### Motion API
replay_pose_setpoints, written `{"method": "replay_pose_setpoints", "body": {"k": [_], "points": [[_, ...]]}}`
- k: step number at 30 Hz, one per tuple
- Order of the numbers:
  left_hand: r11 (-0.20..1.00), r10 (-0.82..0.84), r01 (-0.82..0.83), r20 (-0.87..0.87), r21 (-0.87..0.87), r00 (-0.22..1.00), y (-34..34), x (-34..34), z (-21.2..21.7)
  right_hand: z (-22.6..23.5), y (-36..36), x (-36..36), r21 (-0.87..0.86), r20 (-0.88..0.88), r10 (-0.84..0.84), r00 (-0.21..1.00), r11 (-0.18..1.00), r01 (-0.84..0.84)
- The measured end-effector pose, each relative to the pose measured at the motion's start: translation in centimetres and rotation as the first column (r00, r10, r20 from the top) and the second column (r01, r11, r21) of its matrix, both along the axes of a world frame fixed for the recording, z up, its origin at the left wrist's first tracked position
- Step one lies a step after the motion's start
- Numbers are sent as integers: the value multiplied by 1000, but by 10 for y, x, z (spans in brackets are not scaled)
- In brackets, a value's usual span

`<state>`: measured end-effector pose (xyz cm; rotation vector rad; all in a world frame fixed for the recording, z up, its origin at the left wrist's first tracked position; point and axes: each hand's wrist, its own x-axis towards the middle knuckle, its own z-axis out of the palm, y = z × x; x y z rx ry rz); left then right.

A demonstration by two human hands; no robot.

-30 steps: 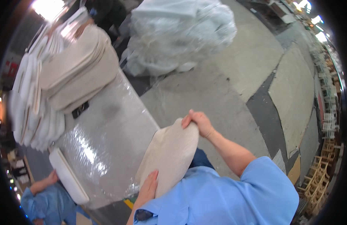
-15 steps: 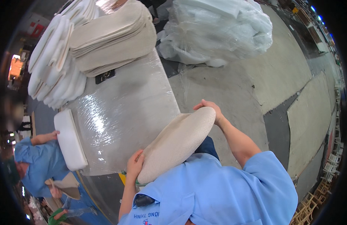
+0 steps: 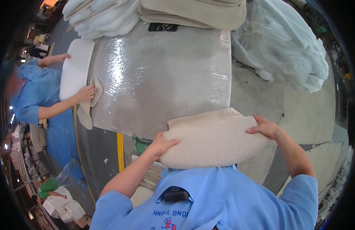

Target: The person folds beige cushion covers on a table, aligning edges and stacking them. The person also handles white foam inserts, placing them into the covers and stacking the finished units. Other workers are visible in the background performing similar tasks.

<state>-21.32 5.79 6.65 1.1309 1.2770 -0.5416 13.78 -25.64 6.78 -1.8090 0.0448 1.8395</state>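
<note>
So the beige cushion (image 3: 214,140) is in our hands right now, held flat against the chest just at the near edge of the plastic-wrapped table (image 3: 166,73). A second ago it was tipped up almost on edge and sat off to the side of the table; now it's swung round to lie level and broadside, and we've turned to face the table square on, so it looks like the piece is about ready to go down on that shiny surface. Our left hand (image 3: 164,145) clamps the left end, thumb on top and fingers tucked under, elbow bent with the forearm coming up from below. Our right hand (image 3: 265,127) hooks over the far right end, fingers curled down on the top face, arm reaching out a bit more. Both grips look firm, nothing let go yet. Further out, there's a pile of beige covers (image 3: 196,13) at the far side of the table with white foam pads (image 3: 104,15) next to it, and a big clear-bagged bundle (image 3: 285,50) on the floor to the right. On the left a co-worker's hand (image 3: 86,93) presses a beige piece beside a white foam slab (image 3: 75,69).
</note>
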Motion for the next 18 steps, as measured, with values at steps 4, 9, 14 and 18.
{"method": "replay_pose_setpoints", "body": {"k": [4,9,14,18], "points": [[1000,-13,13,-70,9,997,2,-2,-28,-23,31,-2,-255,186,209,960,954,-158],[951,-159,218,-260,220,953,-6,-13,-52,-49,43,-2,-377,255,314,914,903,-205],[932,-195,260,-254,254,947,-3,-17,-69,-47,44,-8,-369,333,336,881,906,-206],[991,-75,96,-208,93,975,14,-9,-62,-36,56,-4,-382,312,411,857,880,-283]]}}
